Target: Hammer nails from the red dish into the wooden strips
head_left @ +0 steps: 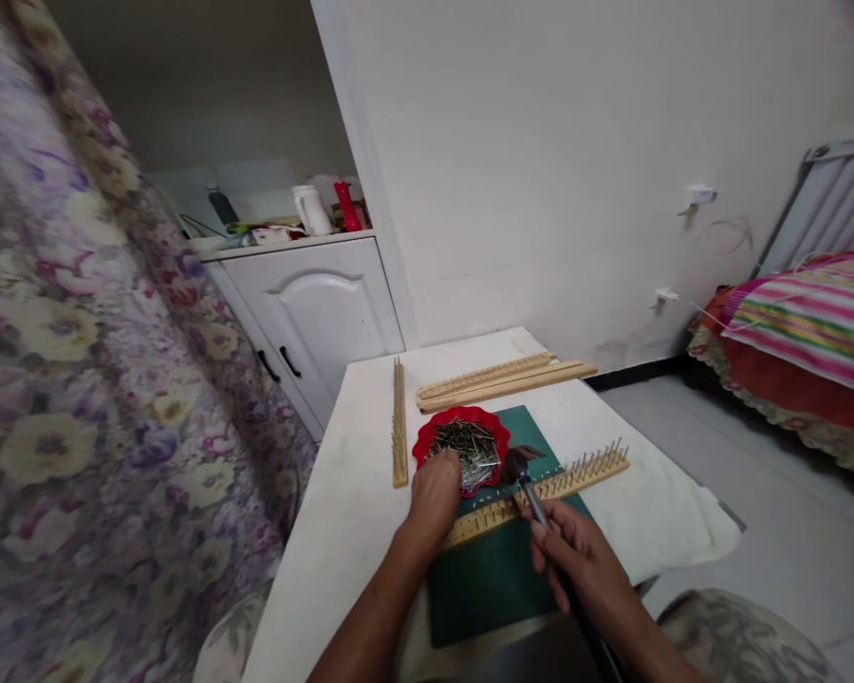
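My right hand (576, 550) is wrapped around the handle of a claw hammer (530, 489). The hammer's head hangs over a wooden strip (480, 520) studded with rows of upright nails, densest toward its right end. My left hand (437, 489) reaches to the near left rim of a red scalloped bowl (462, 413) heaped with loose nails (473, 444). Its fingers are curled down at the nails, and the fingertips are hidden. Bowl and strip rest partly on a dark green mat (484, 588).
A narrow nailed strip (399, 436) lies to the left on the white-covered table (342, 531). More wooden strips (498, 381) lie at the back. Beyond stand a white cabinet (320, 313) and a wall; a floral curtain (71, 379) hangs left, and a bed (811, 323) is right.
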`<state>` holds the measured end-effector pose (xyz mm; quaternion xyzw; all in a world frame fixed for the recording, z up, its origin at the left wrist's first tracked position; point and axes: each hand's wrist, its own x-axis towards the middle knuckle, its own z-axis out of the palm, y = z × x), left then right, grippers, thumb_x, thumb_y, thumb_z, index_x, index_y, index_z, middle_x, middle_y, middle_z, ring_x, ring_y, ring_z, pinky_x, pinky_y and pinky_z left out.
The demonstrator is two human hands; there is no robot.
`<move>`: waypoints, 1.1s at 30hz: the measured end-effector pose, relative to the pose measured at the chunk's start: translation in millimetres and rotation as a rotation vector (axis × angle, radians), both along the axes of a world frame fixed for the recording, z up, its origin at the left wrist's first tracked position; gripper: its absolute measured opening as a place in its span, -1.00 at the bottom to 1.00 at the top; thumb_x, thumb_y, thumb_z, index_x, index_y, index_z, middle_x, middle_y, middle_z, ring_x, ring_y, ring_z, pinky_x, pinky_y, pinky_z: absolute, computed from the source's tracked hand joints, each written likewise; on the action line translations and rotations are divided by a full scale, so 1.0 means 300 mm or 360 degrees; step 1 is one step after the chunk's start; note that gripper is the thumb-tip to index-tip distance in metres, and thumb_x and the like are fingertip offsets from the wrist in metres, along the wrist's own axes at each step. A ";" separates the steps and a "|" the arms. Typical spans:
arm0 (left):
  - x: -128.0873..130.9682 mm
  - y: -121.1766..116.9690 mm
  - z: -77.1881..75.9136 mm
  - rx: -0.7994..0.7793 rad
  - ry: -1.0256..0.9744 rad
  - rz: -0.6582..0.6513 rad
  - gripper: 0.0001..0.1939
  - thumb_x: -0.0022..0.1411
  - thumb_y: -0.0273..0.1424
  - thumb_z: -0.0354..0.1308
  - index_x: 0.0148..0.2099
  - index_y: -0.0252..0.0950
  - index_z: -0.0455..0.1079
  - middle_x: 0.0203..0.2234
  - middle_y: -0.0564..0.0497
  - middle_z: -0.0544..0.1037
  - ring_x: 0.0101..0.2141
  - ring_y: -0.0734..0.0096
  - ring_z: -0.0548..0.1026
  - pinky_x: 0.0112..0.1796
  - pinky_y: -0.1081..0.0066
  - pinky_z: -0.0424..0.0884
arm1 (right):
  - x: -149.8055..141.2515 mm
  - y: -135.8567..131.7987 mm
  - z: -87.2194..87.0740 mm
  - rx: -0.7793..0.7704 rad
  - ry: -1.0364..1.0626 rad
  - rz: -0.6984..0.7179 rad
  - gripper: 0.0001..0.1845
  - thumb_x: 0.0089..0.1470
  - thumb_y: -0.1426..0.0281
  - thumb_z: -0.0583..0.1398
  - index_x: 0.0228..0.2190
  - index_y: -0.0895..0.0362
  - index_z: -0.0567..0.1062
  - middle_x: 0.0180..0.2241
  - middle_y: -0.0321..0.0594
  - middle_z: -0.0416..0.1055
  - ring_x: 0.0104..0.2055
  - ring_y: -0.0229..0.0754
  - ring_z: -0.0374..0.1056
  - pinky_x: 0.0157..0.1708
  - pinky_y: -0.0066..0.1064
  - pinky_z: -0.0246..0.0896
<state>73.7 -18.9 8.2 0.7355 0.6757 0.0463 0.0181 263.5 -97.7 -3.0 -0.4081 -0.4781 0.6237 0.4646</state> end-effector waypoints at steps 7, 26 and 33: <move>-0.030 -0.097 0.020 0.0159 -0.0366 -0.0012 -0.86 0.26 -0.48 -0.12 -0.29 -0.27 0.25 -0.39 -0.05 0.49 -0.33 0.29 0.46 -0.34 0.41 0.25 | -0.024 0.009 -0.013 0.0022 -0.0010 -0.0081 -0.67 0.01 0.16 0.19 -0.30 0.13 0.31 -0.68 -0.52 0.32 -0.87 -0.49 0.00 -0.86 -0.64 -0.19; 0.086 -0.290 -0.068 -0.0128 -0.2432 -0.0042 -0.78 0.02 -0.28 0.20 -0.34 -0.31 0.33 -0.56 0.06 0.48 -0.54 0.46 0.43 -0.47 0.48 0.32 | -0.062 0.022 -0.030 0.0006 0.0148 -0.0132 -0.57 -0.11 0.13 0.28 -0.29 0.16 0.36 -0.65 -0.43 0.41 -0.88 -0.48 0.03 -0.86 -0.62 -0.13; 0.103 -0.279 -0.101 0.0001 -0.2695 0.0091 -0.83 -0.01 -0.32 0.20 -0.43 -0.34 0.37 -0.63 0.09 0.44 -0.56 0.51 0.38 -0.44 0.48 0.32 | -0.076 0.004 -0.026 -0.0003 0.0168 -0.0074 -0.59 -0.10 0.12 0.29 -0.33 0.14 0.34 -0.66 -0.45 0.39 -0.88 -0.49 0.01 -0.88 -0.64 -0.14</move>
